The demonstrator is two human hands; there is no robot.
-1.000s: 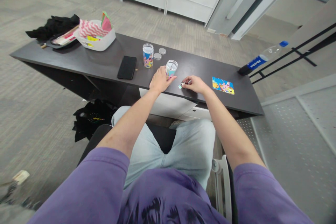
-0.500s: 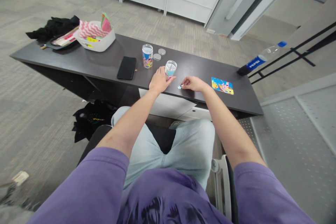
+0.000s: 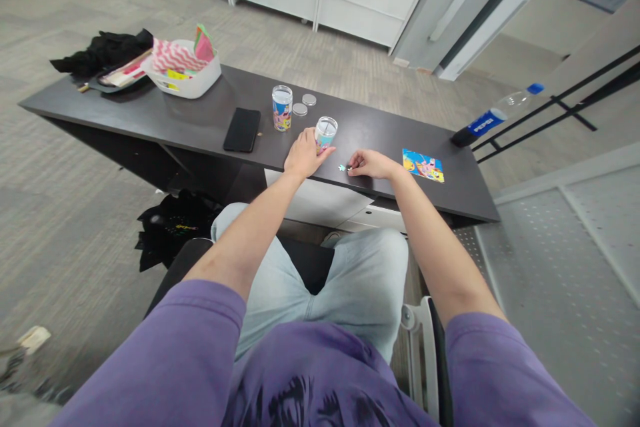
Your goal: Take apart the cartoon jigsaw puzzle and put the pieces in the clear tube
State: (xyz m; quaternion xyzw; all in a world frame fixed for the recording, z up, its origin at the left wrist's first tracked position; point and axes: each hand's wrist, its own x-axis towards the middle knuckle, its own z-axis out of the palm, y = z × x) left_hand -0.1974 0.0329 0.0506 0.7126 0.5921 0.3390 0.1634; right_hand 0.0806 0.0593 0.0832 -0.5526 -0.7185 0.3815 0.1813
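Note:
My left hand [image 3: 304,152] is wrapped around a clear jar [image 3: 326,133] with a cartoon print, which stands upright and lidless on the dark table. To its right, my right hand [image 3: 371,163] pinches a small puzzle piece [image 3: 349,169] at the tabletop. Another puzzle piece [image 3: 341,167] lies just left of those fingertips. A second printed jar [image 3: 282,109] is upright behind my left hand, with two round metal lids [image 3: 300,109] beside it. Right of my right hand lies a flat, colourful cartoon card [image 3: 423,165].
On the table [image 3: 385,127], a black phone [image 3: 242,130] lies left of the jars. Farther left are a white basket [image 3: 193,85] of packets and a dark tray [image 3: 120,83] with black cloth. A Pepsi bottle [image 3: 487,123] stands at the right end.
My right hand has shifted slightly right, and a piece now shows apart from the one at its fingertips. My left hand stays on the jar.

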